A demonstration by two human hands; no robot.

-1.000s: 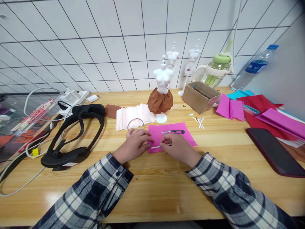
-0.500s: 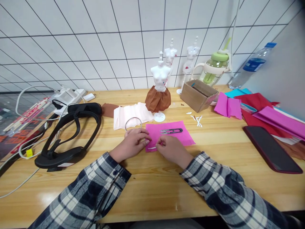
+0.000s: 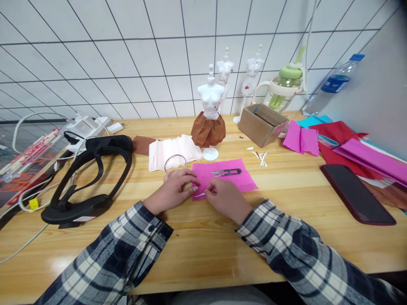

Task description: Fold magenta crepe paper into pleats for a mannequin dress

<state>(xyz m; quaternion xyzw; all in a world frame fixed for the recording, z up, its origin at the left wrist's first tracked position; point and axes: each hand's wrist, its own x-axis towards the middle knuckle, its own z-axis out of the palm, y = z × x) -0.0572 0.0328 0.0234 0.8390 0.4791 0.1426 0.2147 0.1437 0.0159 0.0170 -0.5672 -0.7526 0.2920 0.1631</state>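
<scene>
A bright pink sheet of paper or cloth (image 3: 246,178) lies on the wooden table before me. My right hand (image 3: 225,197) is closed in a pinch on the right end of a thin white strip (image 3: 199,195) over the sheet's near left corner. My left hand (image 3: 174,186) rests with fingers stretched out, the tips at the sheet's left edge close to the strip. Thread snips (image 3: 226,172) lie on the pink sheet, beyond my right hand. Just past my left hand is a thin ring (image 3: 176,156), partly covered by the hand.
A small mannequin (image 3: 210,99) in a brown skirt (image 3: 208,129) stands behind, with two more mannequins. Pale pink cloth (image 3: 173,150) and a black headset strap (image 3: 95,203) are left. Right are a cardboard box (image 3: 262,127), white scraps (image 3: 261,158), folded cloths and a phone (image 3: 358,195).
The view has shifted slightly. The white strip, pinched in my right hand, now slants and bends a little. My left hand has stayed nearly where it was.
</scene>
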